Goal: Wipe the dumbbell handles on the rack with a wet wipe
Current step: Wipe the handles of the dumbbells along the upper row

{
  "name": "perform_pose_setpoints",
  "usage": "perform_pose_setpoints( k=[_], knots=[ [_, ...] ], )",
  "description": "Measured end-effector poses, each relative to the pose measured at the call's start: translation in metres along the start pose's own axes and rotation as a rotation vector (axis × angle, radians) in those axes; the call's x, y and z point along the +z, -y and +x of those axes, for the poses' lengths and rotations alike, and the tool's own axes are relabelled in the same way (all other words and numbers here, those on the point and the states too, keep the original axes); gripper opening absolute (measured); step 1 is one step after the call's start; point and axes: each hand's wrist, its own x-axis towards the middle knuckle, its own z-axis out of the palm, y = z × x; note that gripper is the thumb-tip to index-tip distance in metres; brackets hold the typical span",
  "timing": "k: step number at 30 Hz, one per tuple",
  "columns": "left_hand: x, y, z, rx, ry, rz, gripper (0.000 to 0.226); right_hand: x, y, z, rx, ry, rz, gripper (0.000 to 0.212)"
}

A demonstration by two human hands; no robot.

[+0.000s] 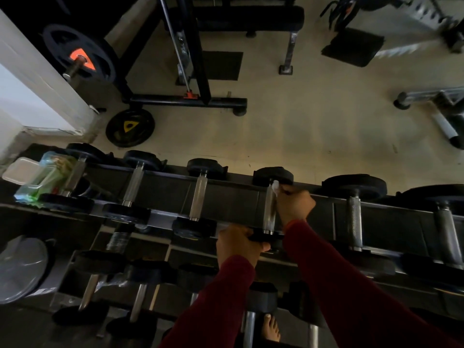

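We clamp our left hand [239, 243] round the near black end weight [266, 237] of the fourth dumbbell on the black steel rack's [226, 197] top tier, probably so it cannot roll under the rubbing. Our right hand [293, 205] pinches the small white wet wipe [275, 185] against the far end of that dumbbell's knurled chrome handle [270, 209], placed to draw down its length. The green wipe packet [42, 179] lies at the rack's left end, within reach for a fresh sheet.

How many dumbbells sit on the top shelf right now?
6. Left to right: beside the wipes pack, second, third, the one being wiped, fifth, sixth. More may lie beyond the right edge.
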Motion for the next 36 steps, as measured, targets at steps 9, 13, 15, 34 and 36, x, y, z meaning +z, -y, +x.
perform_pose_setpoints(
  k=[9, 13, 15, 34, 36],
  knots=[
    [0.002, 0.003, 0.004, -0.01, -0.032, -0.008, 0.025, 0.013, -0.006, -0.004, -0.646, 0.038, -0.427, 0.026],
    [0.004, 0.005, 0.004, 0.002, -0.034, -0.016, 0.027, 0.019, -0.009, -0.006, -0.558, 0.031, -0.326, 0.021],
    [0.005, 0.006, 0.004, 0.008, -0.038, -0.013, 0.028, 0.016, -0.009, -0.013, -0.471, 0.005, -0.093, 0.022],
    [0.014, 0.019, 0.012, -0.002, -0.076, -0.039, 0.021, 0.023, -0.001, -0.024, -0.4, 0.024, -0.259, 0.032],
    [0.011, 0.017, 0.011, 0.007, -0.061, -0.047, 0.024, 0.021, 0.004, -0.021, -0.386, 0.066, -0.224, 0.031]
  ],
)
